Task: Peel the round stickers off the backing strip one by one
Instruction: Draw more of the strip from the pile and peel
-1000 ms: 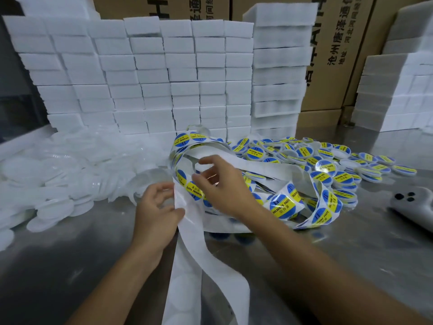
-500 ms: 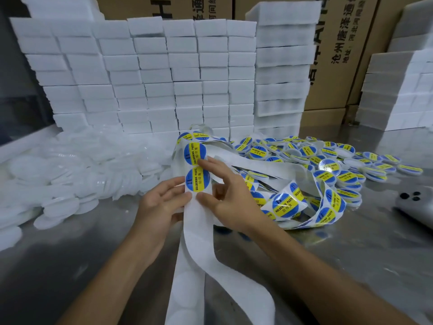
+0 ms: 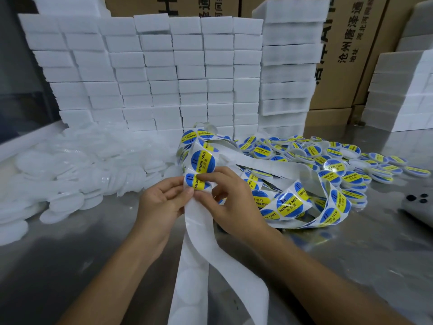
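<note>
Pinching backing strip (image 3: 201,221) w/ left hand (image 3: 161,202) just below lowest sticker (image 3: 198,181), fingers curled round strip edge; right hand (image 3: 232,202) w/ thumb + forefinger closed on that sticker's rim. Vs 0.5 s ago, moved from steadying strip to picking at sticker edge — peel prob. starting, sticker not yet lifted.

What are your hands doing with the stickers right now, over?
Left hand grips white backing strip. Right hand pinches round blue-and-yellow sticker. Nothing in the way.
</note>
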`<state>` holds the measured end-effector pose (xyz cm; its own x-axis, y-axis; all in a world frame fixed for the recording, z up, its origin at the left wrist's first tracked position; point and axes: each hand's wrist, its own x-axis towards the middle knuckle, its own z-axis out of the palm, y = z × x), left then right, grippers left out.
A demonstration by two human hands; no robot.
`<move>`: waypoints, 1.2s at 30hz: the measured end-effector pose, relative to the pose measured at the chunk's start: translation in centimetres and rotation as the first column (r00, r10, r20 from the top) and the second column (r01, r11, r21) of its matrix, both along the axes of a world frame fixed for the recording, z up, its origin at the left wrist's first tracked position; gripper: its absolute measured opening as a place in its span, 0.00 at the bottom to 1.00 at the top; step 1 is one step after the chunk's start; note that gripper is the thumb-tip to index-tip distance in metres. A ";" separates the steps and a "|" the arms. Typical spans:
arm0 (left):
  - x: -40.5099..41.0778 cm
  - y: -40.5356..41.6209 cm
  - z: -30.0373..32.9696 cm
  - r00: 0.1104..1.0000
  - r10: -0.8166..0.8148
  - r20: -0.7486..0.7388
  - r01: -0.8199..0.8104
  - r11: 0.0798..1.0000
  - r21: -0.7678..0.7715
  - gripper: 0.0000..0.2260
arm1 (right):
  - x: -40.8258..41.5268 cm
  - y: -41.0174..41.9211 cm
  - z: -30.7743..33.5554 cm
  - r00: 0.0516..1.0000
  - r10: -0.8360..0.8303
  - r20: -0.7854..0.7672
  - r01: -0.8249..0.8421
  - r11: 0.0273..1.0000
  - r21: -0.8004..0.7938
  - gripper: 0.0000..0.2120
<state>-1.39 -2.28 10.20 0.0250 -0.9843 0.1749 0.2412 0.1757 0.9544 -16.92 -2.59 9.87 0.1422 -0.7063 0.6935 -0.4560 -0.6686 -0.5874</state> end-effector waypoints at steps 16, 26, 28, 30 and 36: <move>-0.2 -0.2 -1.0 0.960 0.076 0.268 -0.066 0.997 -0.047 0.11 | 0.2 -0.6 -0.1 0.941 -0.160 0.299 0.095 0.971 0.221 0.06; -0.5 0.0 -2.6 0.686 0.341 0.643 -0.106 0.921 -0.375 0.12 | 0.2 0.2 1.9 0.783 -0.031 0.621 -0.203 0.931 0.303 0.09; -0.9 0.1 -2.8 0.604 0.372 0.705 -0.037 0.896 -0.442 0.08 | 1.3 0.7 1.5 0.745 0.088 0.662 -0.374 0.876 0.305 0.05; -1.0 0.0 -3.0 0.584 0.347 0.734 0.021 0.898 -0.441 0.05 | 1.9 0.9 1.2 0.709 0.120 0.695 -0.447 0.839 0.312 0.04; -0.4 0.0 -2.0 0.932 0.100 0.347 -0.092 0.995 -0.041 0.13 | 0.9 0.4 0.6 0.763 0.063 0.643 -0.403 0.825 0.396 0.03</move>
<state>-1.83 -2.32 8.23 0.0524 -0.9757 0.2126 -0.1248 0.2048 0.9708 -16.06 -2.23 10.48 0.0423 -0.9631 0.2659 0.2185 -0.2508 -0.9431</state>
